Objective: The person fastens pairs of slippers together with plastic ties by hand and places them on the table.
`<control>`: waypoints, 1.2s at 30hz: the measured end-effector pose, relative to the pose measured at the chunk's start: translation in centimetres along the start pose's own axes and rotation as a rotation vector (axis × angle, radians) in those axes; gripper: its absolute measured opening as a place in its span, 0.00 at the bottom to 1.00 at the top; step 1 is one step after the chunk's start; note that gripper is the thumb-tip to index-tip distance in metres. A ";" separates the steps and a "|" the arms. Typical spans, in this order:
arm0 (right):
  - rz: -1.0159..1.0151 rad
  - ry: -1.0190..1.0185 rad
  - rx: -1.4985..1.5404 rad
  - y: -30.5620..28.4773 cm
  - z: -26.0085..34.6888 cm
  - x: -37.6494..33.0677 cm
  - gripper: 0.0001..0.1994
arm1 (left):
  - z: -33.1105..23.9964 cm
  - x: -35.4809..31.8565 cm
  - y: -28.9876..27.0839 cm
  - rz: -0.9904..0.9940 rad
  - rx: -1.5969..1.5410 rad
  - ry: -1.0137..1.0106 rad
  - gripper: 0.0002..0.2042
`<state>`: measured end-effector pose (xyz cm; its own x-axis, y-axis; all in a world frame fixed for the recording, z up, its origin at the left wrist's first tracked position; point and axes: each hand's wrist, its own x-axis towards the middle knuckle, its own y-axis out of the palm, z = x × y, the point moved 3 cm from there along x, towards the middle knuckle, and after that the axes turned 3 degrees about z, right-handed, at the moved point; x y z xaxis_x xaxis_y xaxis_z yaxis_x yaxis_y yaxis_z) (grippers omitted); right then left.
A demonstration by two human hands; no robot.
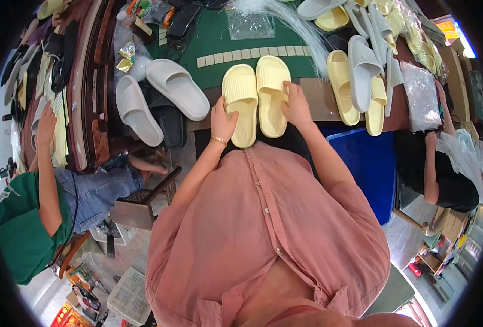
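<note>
Pair of pale yellow slippers point(256, 98), side by side at the near tabletop point(320, 101) edge, long axes running near to far; left hand point(223, 121) rests flat on the left slipper, right hand point(296, 104) grips the right slipper's outer edge, hands apart.

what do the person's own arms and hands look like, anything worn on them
Both forearms are bare; loose dusty-pink shirt sleeves end around the elbows. The shirt buttons down the front. The left hand has a thin gold bracelet at the wrist. The right hand shows no bracelet or watch. No gloves on either hand; rings are too small to tell.
</note>
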<state>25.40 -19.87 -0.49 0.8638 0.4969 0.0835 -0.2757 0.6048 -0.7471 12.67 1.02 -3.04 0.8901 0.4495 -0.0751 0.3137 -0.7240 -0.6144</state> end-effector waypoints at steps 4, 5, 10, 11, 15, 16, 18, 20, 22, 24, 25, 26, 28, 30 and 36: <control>0.088 0.074 0.035 -1.4 0.2 0.3 0.21 | 1.1 -0.3 0.6 -0.040 0.023 0.038 0.29; 0.077 0.077 0.031 -1.8 -0.1 0.8 0.21 | 1.2 -0.1 0.7 -0.037 -0.002 0.024 0.29; -0.176 0.057 -0.057 -6.9 -1.7 6.2 0.13 | 1.9 0.3 0.6 -0.041 -0.080 0.021 0.29; -0.263 0.017 -0.169 -8.4 -2.1 7.3 0.13 | 1.2 -0.1 0.2 -0.052 -0.062 -0.011 0.29; -0.487 0.085 -0.468 -13.4 -3.5 11.3 0.11 | 0.4 -1.3 -1.0 -0.044 -0.081 -0.073 0.29; -0.492 0.077 -0.465 -14.0 -4.1 12.1 0.11 | 0.4 -1.7 -1.3 -0.053 -0.081 -0.069 0.29; -0.408 0.248 -0.674 -14.8 -5.7 13.4 0.09 | 0.9 -2.6 -1.6 -0.088 -0.127 -0.092 0.28; -0.301 0.285 -0.761 -15.0 -6.8 13.9 0.09 | 1.6 -3.2 -1.7 -0.113 -0.115 -0.088 0.26; -0.148 0.376 -0.819 -15.1 -6.8 14.3 0.08 | 1.8 -3.5 -1.7 -0.142 0.001 -0.022 0.26; -0.149 0.343 -0.879 -15.4 -8.8 14.1 0.08 | 1.3 -3.2 -1.6 -0.109 -0.020 -0.032 0.25; -0.153 0.322 -0.868 -15.3 -8.5 14.4 0.07 | 1.4 -3.1 -1.6 -0.142 -0.061 -0.023 0.25; -0.158 0.303 -0.859 -15.1 -7.9 14.5 0.07 | 1.5 -3.0 -1.6 -0.175 -0.102 -0.012 0.25; -0.195 0.268 -0.851 -14.9 -6.4 14.9 0.07 | 1.6 -2.8 -1.8 -0.184 -0.090 -0.020 0.25; -0.187 0.254 -0.861 -14.9 -5.3 15.2 0.06 | 1.8 -2.3 -1.7 -0.178 -0.083 -0.038 0.25; -0.238 0.265 -0.850 -16.3 -7.1 15.3 0.05 | 0.3 -1.7 -1.9 -0.176 -0.124 0.012 0.24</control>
<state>46.10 -26.56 8.27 0.9551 0.1959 0.2221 0.2340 -0.0394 -0.9714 10.46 1.75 -2.00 0.8213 0.5694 0.0346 0.5027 -0.6938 -0.5157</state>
